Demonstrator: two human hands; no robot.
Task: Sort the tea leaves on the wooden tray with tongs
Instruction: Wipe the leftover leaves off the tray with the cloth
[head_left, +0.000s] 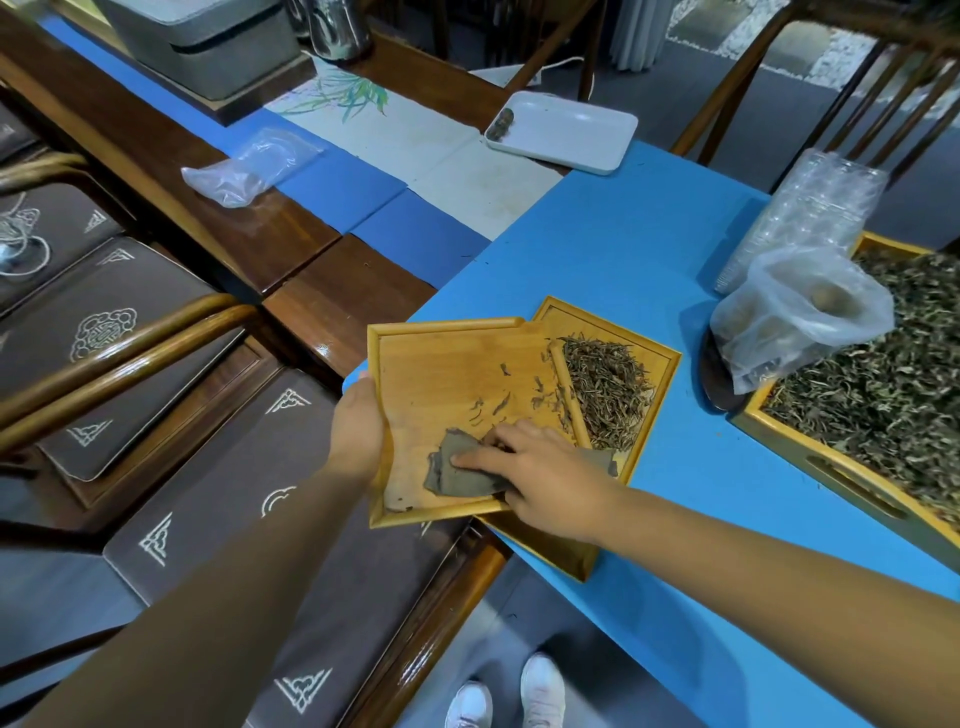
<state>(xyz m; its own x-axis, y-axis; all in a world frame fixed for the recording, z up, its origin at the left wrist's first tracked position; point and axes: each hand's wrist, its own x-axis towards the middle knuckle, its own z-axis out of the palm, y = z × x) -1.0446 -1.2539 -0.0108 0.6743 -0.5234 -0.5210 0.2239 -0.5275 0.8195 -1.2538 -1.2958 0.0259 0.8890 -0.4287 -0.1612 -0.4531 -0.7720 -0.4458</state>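
My left hand (358, 415) grips the edge of a wooden tray (441, 358) with curled fingers, and this tray leans over a second tray (660, 358) that holds a heap of tea leaves (605, 387). My right hand (540, 478) presses a grey cloth (457, 473) on the first tray with straight fingers, near a few loose leaves (519, 397). On the blue bench (597, 249) sit a big tray (810, 452) full of green leaves (883, 379) and a white dish (566, 132).

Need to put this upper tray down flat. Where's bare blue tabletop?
Bare blue table lies between the white tray, the lower wooden tray and the plastic bag. The right edge is crowded by the big tray of leaves.
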